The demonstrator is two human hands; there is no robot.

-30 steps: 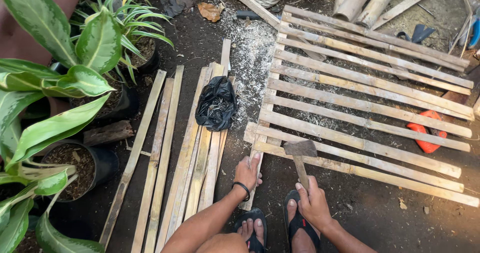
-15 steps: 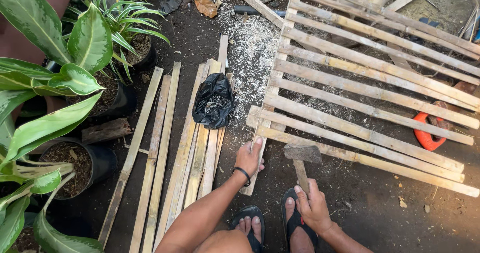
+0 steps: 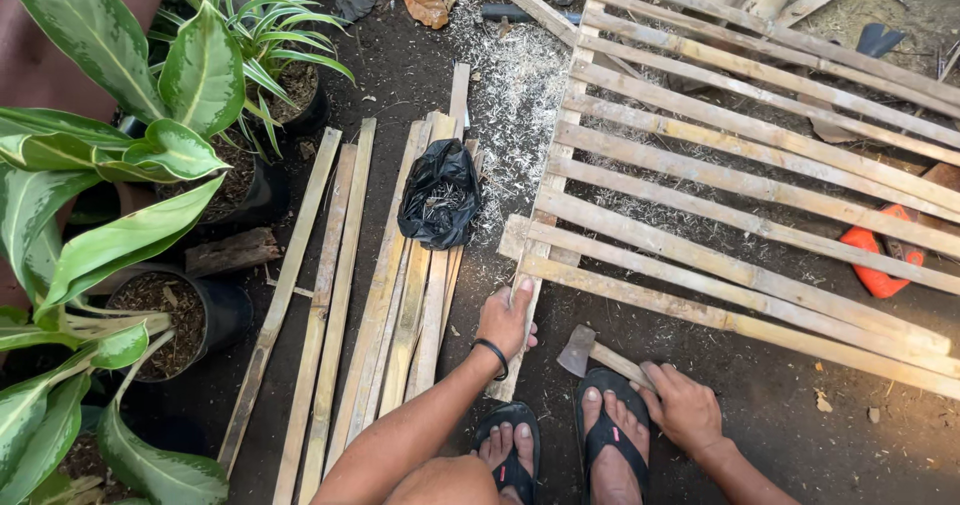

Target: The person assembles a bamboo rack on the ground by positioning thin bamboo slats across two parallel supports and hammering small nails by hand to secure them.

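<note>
My left hand rests on the near end of the upright bamboo strip at the corner of a slatted bamboo panel lying on the dark ground. My right hand grips the wooden handle of a hammer, whose metal head sits low near the ground, just below the panel's nearest slat. My feet in black flip-flops are directly below the hands. A black band is on my left wrist.
Several loose bamboo strips lie side by side to the left, with a crumpled black plastic bag on them. Potted green plants crowd the left edge. An orange object lies under the panel at right. Wood shavings cover the ground.
The hammer has come down from over the panel's nearest slat to near the ground by my foot. My left hand stays on the panel's corner. The view has shifted a little.
</note>
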